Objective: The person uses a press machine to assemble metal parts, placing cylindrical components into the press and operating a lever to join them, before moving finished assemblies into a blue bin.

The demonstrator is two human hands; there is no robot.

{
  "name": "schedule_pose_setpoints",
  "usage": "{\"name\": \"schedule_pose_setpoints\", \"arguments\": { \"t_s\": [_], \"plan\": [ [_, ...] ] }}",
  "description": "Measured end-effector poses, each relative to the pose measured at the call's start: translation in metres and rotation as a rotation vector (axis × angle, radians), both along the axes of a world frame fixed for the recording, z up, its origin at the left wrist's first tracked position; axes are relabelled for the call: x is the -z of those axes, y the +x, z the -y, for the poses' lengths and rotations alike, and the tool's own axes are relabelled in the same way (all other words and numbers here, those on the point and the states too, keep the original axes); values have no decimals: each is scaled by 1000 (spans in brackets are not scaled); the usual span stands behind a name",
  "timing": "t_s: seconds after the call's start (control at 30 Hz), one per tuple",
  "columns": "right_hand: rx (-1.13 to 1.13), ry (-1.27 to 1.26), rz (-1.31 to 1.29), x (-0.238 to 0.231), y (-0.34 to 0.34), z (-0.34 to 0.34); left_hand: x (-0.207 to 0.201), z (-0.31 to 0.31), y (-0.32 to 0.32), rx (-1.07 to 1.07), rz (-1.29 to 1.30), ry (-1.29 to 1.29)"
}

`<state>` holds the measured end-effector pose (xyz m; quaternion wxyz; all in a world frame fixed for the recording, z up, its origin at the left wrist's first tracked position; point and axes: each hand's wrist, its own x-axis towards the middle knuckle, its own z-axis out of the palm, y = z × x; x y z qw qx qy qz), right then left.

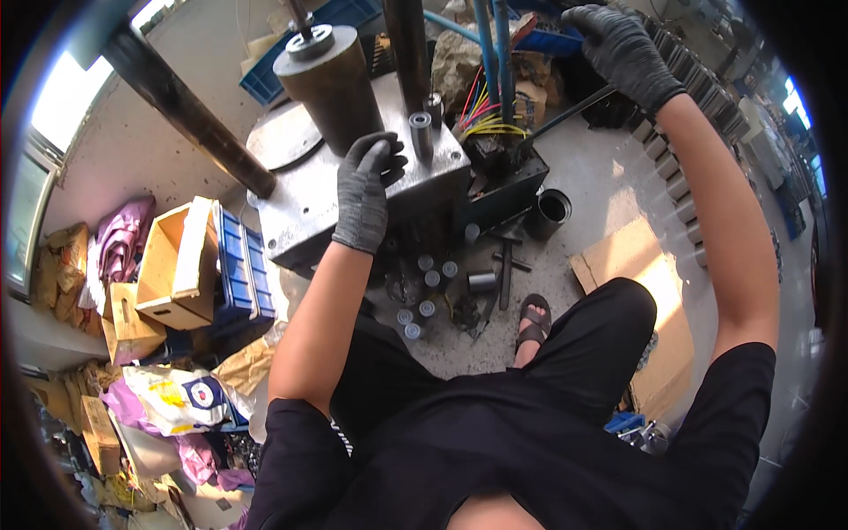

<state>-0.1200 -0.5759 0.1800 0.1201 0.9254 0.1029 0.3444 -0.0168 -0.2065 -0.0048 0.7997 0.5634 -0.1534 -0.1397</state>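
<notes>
Left of upper centre, the gloved left hand [362,194], fingers loosely bent and parted, is beside a thick metal cylinder [331,84]; a small steel tube [422,141] stands on the steel block [296,216]. Upper right, the gloved right hand [625,57] meets a dark rod [570,115]; whether it grips, I cannot tell.

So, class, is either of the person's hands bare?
No, the left hand and the right hand are each covered by a dark grey glove reaching the wrist.
</notes>
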Motion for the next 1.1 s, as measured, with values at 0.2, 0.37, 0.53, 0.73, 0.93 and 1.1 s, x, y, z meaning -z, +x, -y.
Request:
{"name": "schedule_pose_setpoints", "arguments": {
  "t_s": [0.2,0.37,0.53,0.73,0.93,1.1],
  "plan": [
    [-173,-437,-268,39,-90,-48,-6,-14,-15,167,87,-130],
    [-231,-247,-1028,129,-162,-126,12,-26,-4,132,46,161],
    [-422,249,-1379,268,-127,-181,25,-33,24,-21,609,532],
    [-406,337,-1435,470,-63,-242,35,-61,46,35,672,693],
    [-178,301,-1502,595,-101,-207,32,-86,55,32,639,728],
    [-133,-204,-2035,602,-117,-184,23,-94,55,55,626,824]
  ]
}}
